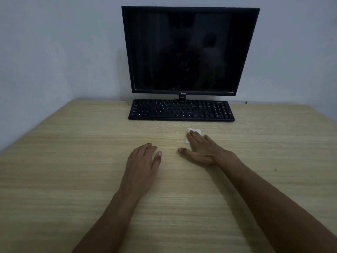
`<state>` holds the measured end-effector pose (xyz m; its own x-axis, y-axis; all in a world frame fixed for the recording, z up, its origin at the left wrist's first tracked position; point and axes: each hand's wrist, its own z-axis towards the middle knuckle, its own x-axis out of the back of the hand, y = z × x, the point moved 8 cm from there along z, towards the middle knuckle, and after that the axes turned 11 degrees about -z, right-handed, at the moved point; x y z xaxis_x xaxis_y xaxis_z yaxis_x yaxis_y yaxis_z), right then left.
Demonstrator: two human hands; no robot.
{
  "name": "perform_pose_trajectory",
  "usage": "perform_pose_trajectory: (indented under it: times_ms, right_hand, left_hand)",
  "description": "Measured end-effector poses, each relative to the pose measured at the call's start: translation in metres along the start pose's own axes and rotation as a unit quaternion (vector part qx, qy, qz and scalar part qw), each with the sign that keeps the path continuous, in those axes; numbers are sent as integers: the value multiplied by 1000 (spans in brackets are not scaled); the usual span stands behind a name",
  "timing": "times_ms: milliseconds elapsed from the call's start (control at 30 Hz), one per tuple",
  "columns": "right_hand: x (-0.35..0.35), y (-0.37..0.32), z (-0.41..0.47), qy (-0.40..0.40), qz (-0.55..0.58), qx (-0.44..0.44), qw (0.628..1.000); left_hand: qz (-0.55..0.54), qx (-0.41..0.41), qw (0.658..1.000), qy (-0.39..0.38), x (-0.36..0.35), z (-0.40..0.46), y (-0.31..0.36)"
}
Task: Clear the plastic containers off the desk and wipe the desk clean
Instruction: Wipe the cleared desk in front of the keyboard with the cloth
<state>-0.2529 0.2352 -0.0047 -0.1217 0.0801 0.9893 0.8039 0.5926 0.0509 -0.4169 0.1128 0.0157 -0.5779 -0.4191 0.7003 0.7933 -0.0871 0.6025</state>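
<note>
My right hand (199, 149) lies flat on the light wooden desk (73, 161), its straight fingers pressing a small white tissue (197, 132) against the surface just in front of the keyboard. Only the far corner and left edge of the tissue show past my fingers. My left hand (144, 161) rests palm down on the desk to the left of it, fingers relaxed and holding nothing. No plastic containers are in view.
A black keyboard (181, 110) sits at the back middle of the desk. Behind it stands a dark monitor (187, 50) against the pale wall. The wall also runs along the desk's left side.
</note>
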Motion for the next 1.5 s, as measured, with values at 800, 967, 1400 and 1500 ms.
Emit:
perform_pose_trajectory:
  times_ms: [800,967,1400,1500]
  right_hand:
    - [8,-32,14,-26,-14,39,999]
    - [3,-50,-4,-15,-8,67,998]
    - [6,-70,-55,27,47,33,998]
    - [2,-80,-62,15,4,60,998]
  left_hand:
    - [-89,11,995,42,18,0,-3]
    - [-103,9,993,64,24,0,-3]
    - [-40,54,996,66,37,0,-33]
    - [-77,74,992,60,35,-1,-37]
